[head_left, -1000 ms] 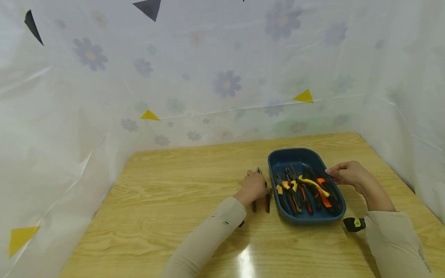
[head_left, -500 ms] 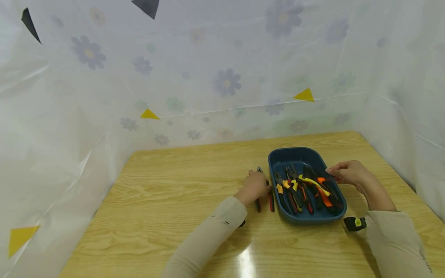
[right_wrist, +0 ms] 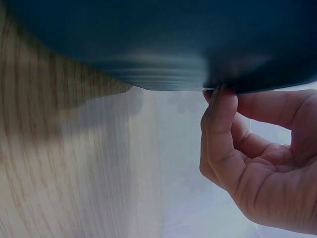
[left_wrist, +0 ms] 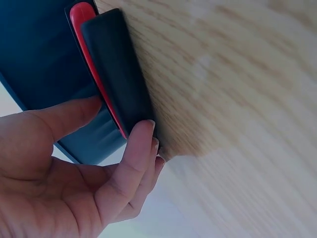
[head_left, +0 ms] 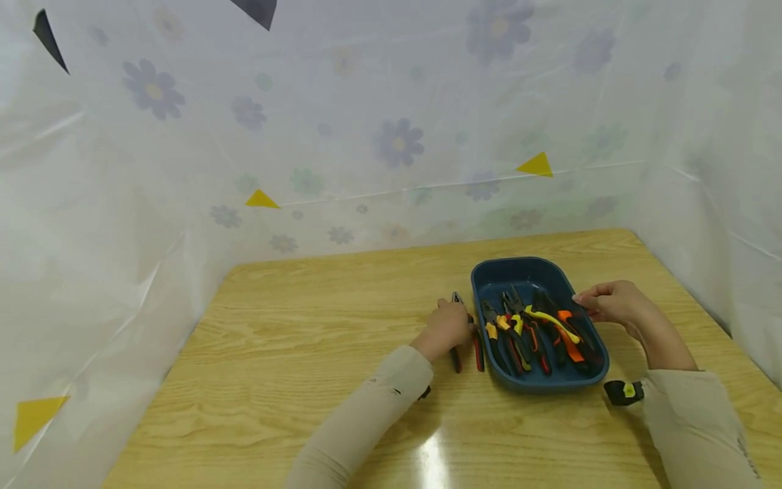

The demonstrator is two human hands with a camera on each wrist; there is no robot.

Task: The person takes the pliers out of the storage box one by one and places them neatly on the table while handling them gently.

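A dark blue plastic bin (head_left: pixel 516 388) stands on the right half of the table. Inside it lie several pliers (head_left: pixel 519 326) with orange, yellow, red and black handles. Just left of the bin my left hand (head_left: pixel 449 329) grips pliers (head_left: pixel 479 353) with red and black handles, their metal nose pointing away. In the left wrist view the thumb and fingers pinch the black-and-red handles (left_wrist: pixel 116 69) close beside the bin wall. My right hand (head_left: pixel 617 303) pinches the bin's right rim; the right wrist view shows the fingertips (right_wrist: pixel 223 106) at its edge.
The wood-grain table (head_left: pixel 293 367) is enclosed at the back and sides by a whitish flowered sheet (head_left: pixel 342 136) with yellow and black triangles. A black wrist strap (head_left: pixel 623 392) shows at the right sleeve.
The pliers in my left hand have shifted slightly right, their handles closer to the bin. My right hand stays at the rim, and the bin is nearly unmoved.
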